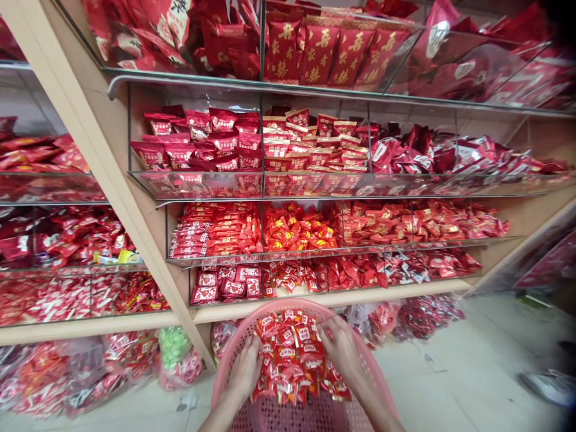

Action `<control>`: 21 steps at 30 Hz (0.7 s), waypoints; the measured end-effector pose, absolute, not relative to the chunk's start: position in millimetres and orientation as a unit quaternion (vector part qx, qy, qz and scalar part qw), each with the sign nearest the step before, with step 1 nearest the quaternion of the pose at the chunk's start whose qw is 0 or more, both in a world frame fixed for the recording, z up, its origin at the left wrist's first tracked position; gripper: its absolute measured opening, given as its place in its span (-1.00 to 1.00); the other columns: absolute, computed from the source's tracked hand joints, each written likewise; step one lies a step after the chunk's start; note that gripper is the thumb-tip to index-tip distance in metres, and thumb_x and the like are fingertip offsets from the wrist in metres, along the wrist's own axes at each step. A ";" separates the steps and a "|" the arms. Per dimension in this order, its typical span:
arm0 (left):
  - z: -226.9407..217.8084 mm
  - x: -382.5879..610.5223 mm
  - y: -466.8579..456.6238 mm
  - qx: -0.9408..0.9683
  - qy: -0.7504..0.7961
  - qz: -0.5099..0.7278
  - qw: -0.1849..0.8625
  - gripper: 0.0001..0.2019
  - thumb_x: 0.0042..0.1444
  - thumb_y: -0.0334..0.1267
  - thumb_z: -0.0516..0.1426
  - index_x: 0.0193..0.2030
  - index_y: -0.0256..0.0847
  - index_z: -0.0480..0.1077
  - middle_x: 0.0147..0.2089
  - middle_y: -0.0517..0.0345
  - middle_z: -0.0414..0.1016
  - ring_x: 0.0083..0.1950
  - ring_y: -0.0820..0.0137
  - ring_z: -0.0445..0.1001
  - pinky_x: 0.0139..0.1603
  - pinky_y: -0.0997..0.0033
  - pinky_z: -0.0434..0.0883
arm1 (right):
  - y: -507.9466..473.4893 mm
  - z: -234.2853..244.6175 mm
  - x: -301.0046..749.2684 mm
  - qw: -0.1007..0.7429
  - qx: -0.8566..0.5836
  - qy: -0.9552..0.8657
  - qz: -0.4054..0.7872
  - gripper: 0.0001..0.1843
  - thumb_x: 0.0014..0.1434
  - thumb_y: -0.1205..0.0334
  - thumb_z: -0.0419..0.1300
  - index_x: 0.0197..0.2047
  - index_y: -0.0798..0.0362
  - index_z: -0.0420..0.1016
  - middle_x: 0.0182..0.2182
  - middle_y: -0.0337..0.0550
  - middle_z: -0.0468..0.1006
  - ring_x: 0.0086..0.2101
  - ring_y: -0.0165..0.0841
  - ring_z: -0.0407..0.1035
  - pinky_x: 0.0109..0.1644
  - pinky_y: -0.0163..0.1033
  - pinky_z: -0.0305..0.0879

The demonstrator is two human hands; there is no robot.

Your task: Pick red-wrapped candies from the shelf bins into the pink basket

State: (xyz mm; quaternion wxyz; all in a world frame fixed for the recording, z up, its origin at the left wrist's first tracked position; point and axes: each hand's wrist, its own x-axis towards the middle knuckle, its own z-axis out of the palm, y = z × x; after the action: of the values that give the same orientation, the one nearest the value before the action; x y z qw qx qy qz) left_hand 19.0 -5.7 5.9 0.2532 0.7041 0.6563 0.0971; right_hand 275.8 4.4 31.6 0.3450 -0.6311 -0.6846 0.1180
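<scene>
A pink plastic basket [224, 360] with a perforated wall stands below the shelves. Inside its rim, a heap of small red candy packets [288, 360] with white and gold labels is pressed between my two hands. My left hand [244, 367] cups the heap's left side, fingers bent and their tips partly hidden. On the upper right side, my right hand [338, 343] curls its fingers against the packets. Part of the basket's dark, holed bottom [288, 417] shows below the heap.
Shelves with clear dividers [262, 141] hold red packets in several rows ahead. A wooden post [112, 180] slants at left. Filled plastic bags [180, 357] lie on the tiled floor [441, 384] under the bottom shelf [342, 301]. A shoe [546, 384] shows at far right.
</scene>
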 end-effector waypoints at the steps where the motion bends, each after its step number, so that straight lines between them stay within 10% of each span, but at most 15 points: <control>1: 6.5 18.7 -5.2 0.703 0.656 0.097 0.256 -0.54 0.05 -0.40 -0.03 0.15 -0.22 0.19 0.14 -0.07 0.33 0.20 0.31 0.26 0.18 0.32 0.14 | 3.8 29.8 274.0 0.346 -0.630 -0.684 0.124 -0.78 0.18 0.24 -0.05 -0.42 0.01 0.35 -0.35 -0.11 0.44 -0.26 -0.25 0.31 -0.13 -0.17 0.20; 9: 41.0 3.1 3.3 0.727 0.627 0.229 0.158 -0.73 0.19 -0.24 -0.13 -0.18 -0.17 0.37 -0.14 0.04 0.44 -0.07 0.33 0.41 -0.03 0.36 0.31 | 9.0 36.9 274.5 0.343 -0.611 -0.703 0.122 -0.80 0.19 0.25 -0.04 -0.40 0.02 0.35 -0.35 -0.12 0.42 -0.27 -0.28 0.31 -0.15 -0.20 0.21; 21: 4.0 -5.7 5.0 0.670 0.722 0.144 0.094 -0.57 0.20 -0.31 -0.19 0.20 -0.29 0.14 0.10 -0.09 0.36 0.08 0.28 0.38 0.07 0.30 0.30 | 161.9 76.8 240.3 0.175 -0.609 -0.773 0.030 -0.55 0.20 0.07 0.02 0.12 0.07 0.27 0.06 0.08 0.32 0.05 -0.13 0.19 0.04 -0.11 0.12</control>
State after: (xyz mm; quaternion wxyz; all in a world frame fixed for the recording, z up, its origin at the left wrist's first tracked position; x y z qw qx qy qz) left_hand -5.7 5.0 4.0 0.0942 0.6703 0.7219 0.1440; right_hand 240.3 161.9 76.8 0.1754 -0.6092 -0.7728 0.0302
